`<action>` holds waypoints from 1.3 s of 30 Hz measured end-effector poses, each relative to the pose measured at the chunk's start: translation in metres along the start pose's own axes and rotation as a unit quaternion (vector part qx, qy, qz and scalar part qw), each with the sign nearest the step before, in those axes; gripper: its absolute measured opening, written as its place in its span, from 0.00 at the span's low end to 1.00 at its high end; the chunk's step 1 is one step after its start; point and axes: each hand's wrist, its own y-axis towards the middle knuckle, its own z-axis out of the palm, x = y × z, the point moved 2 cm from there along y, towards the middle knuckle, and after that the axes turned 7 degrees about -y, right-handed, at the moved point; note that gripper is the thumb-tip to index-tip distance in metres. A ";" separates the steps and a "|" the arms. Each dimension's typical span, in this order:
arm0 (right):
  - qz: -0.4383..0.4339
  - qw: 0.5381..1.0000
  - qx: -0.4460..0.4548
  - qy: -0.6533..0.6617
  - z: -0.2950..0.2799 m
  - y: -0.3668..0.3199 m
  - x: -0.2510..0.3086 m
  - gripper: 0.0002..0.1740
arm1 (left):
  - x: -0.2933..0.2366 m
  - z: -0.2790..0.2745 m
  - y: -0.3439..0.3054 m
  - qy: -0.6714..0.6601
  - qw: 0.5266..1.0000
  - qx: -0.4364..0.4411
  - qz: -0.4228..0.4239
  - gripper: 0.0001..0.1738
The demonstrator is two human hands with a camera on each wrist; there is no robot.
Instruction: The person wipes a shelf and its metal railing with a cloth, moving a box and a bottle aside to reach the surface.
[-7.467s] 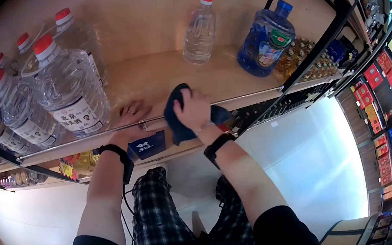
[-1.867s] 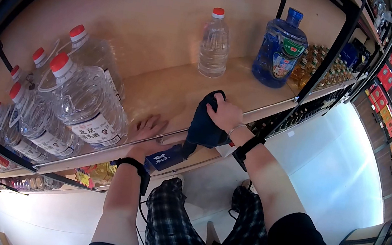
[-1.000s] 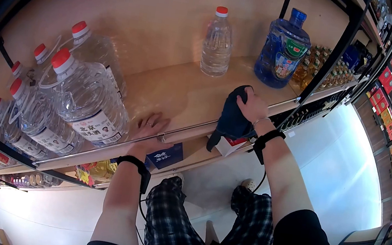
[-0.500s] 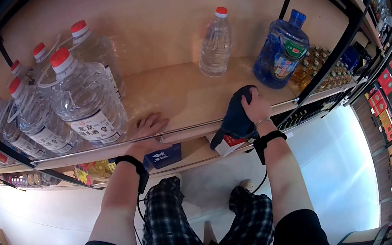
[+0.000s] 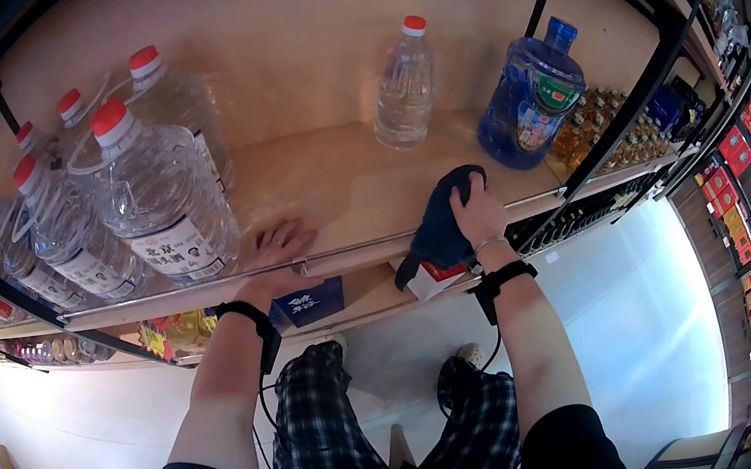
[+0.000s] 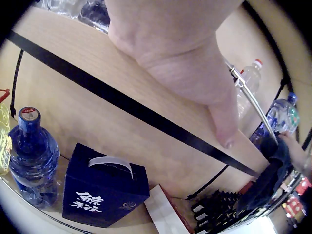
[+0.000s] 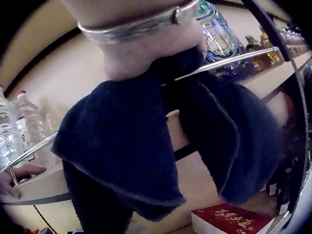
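My right hand [image 5: 476,212] grips a dark blue cloth [image 5: 439,229] against the front edge of the wooden shelf [image 5: 345,177]. In the right wrist view the cloth [image 7: 136,146] hangs in folds below the hand, over the metal rail. My left hand [image 5: 278,245] lies flat on the shelf edge further left, fingers straight, holding nothing. In the left wrist view its thumb [image 6: 222,122] points down past the rail.
A clear red-capped bottle [image 5: 406,85] and a blue water jug [image 5: 531,98] stand at the shelf's back right. Several big clear jugs [image 5: 151,193] crowd the left. On the lower shelf sit a navy box [image 5: 308,302] and a red-and-white box [image 5: 434,279].
My right hand has slid the cloth rightwards along the shelf's front edge, from near the left hand towards the black upright. The left hand has stayed put.
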 end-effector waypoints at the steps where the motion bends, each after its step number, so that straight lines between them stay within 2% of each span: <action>1: -0.003 1.000 -0.007 0.000 0.000 -0.002 0.002 0.26 | 0.002 0.002 0.000 -0.002 1.000 -0.005 0.003 0.52; 16: -0.049 0.998 0.027 0.036 -0.013 -0.034 0.062 0.26 | 0.000 0.002 -0.001 0.015 1.000 -0.013 0.004 0.52; 22: -0.056 0.998 -0.003 0.037 -0.011 -0.041 0.075 0.25 | 0.004 0.006 0.000 -0.006 1.000 -0.012 0.011 0.52; 28: -0.094 0.993 0.033 0.058 -0.014 -0.061 0.119 0.25 | -0.003 0.002 0.001 -0.010 1.000 -0.022 0.014 0.51; 33: -0.116 0.988 0.009 0.097 -0.017 -0.078 0.151 0.21 | 0.004 0.008 0.003 -0.002 0.999 -0.039 0.023 0.49; 39: -0.151 0.980 0.016 0.126 -0.016 -0.075 0.146 0.22 | 0.003 0.004 0.001 0.038 0.999 -0.025 -0.005 0.48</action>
